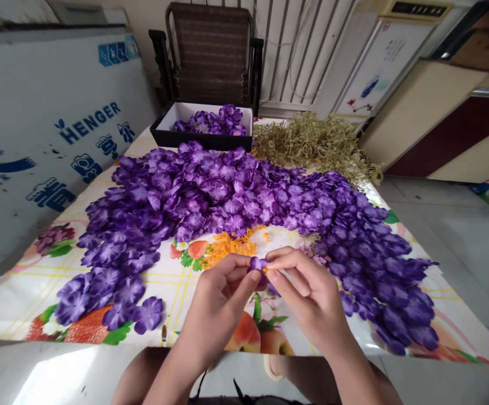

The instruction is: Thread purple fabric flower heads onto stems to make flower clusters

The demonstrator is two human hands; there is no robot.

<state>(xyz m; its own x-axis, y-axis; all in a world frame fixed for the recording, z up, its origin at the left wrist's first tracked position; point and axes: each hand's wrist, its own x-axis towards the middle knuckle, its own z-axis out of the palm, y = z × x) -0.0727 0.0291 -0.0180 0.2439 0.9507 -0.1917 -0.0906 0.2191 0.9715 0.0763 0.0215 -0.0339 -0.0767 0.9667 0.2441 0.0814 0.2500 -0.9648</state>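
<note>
Over the near side of the tablecloth (pixel 166 287), the left hand (pixel 223 304) pinches a purple flower (pixel 258 263) between thumb and fingers, while the right hand (pixel 314 298) grips what looks like a tiny orange bit (pixel 265 270) against it, nearer the person than the orange heap (pixel 229 248). Joining the two seems the step in hand, probably best done with a light left hold that leaves the petals uncreased and right fingertips guiding the bit straight into the centre without forcing.

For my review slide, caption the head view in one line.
Left hand and right hand meet at a small purple flower, before orange bits and a broad heap of purple blossoms.
</note>
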